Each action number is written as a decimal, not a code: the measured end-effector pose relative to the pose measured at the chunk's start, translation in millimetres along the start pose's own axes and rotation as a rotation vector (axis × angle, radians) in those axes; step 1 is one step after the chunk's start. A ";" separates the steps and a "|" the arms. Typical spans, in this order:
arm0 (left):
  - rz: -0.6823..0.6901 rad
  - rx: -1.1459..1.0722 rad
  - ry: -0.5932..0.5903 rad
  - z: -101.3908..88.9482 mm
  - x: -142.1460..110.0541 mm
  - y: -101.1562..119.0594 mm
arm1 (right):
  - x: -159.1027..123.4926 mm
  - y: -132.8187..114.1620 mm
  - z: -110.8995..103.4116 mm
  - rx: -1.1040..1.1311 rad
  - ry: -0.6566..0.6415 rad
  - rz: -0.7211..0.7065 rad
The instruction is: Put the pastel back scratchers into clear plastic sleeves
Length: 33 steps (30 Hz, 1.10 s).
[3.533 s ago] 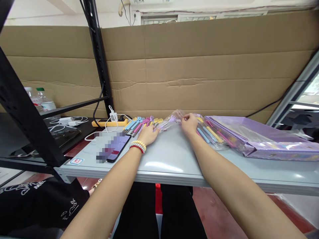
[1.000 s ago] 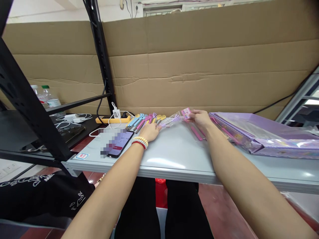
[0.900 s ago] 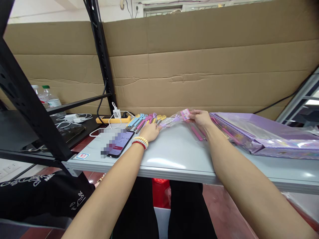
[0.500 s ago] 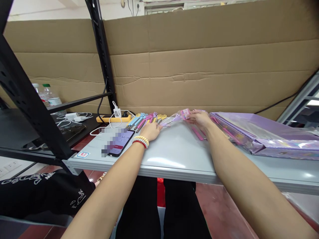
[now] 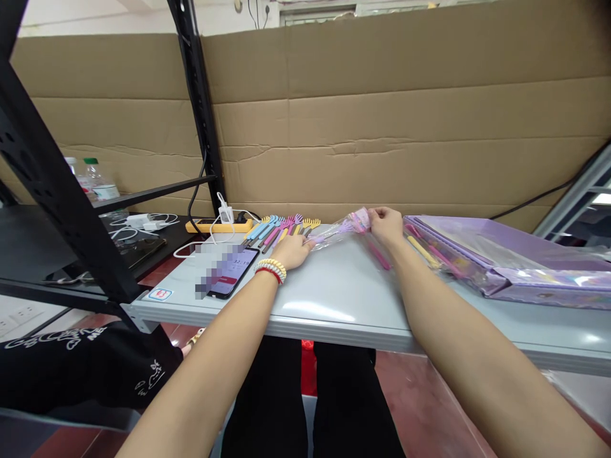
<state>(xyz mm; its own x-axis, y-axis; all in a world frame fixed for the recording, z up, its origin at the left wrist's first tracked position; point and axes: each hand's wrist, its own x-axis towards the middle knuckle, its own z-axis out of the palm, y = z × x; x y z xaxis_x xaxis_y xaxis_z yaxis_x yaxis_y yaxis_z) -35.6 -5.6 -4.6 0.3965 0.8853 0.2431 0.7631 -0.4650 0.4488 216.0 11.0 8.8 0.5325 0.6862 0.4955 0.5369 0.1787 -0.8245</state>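
Observation:
A clear plastic bag (image 5: 334, 235) with what looks like a purple back scratcher (image 5: 344, 226) inside stretches between my hands. My left hand (image 5: 292, 250) is closed on its left end, and my right hand (image 5: 386, 224) pinches the pink top (image 5: 359, 221) at the other end. Behind my left hand lies a row of claw-ended back scratchers (image 5: 274, 229) in blue, pink, purple and yellow. A pink bagged piece (image 5: 379, 256) lies under my right hand. My fingertips are partly hidden.
A phone (image 5: 233, 272) lies left of my left wrist, near a yellow power strip (image 5: 217, 226) with white cables. At right stands a purple box (image 5: 520, 261), with bagged yellow and pink pieces (image 5: 424, 251) beside it. Another person's dark sleeve (image 5: 86, 356) shows at lower left.
The bag is now stretched straighter between my hands. My right fingers have closed on its pink top, which has folded and shifted slightly right. My left hand has barely moved.

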 end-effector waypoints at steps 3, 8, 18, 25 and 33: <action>-0.003 -0.123 0.047 2.5 2.7 -2.9 | -2.1 -5.9 -1.1 -0.007 0.074 0.016; -0.055 -0.630 0.124 4.3 7.0 -4.6 | -8.2 -23.0 5.7 0.118 0.024 0.099; -0.037 -1.408 0.168 7.2 12.8 -0.3 | -85.8 -57.5 55.7 0.215 -1.034 -0.298; -0.029 -1.405 0.153 6.9 7.6 5.7 | -89.7 -54.7 67.0 0.356 -0.896 -0.302; -0.070 -1.161 0.307 0.7 12.6 10.7 | -85.3 -59.8 66.1 0.329 -0.730 -0.181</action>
<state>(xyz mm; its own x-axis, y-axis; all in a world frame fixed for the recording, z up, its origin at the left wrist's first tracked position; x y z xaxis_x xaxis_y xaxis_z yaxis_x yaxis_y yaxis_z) -22.1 0.5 2.6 0.1143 0.9433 0.3115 -0.1990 -0.2855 0.9375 95.2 -11.6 -2.2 -0.1644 0.8928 0.4195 0.2941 0.4503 -0.8431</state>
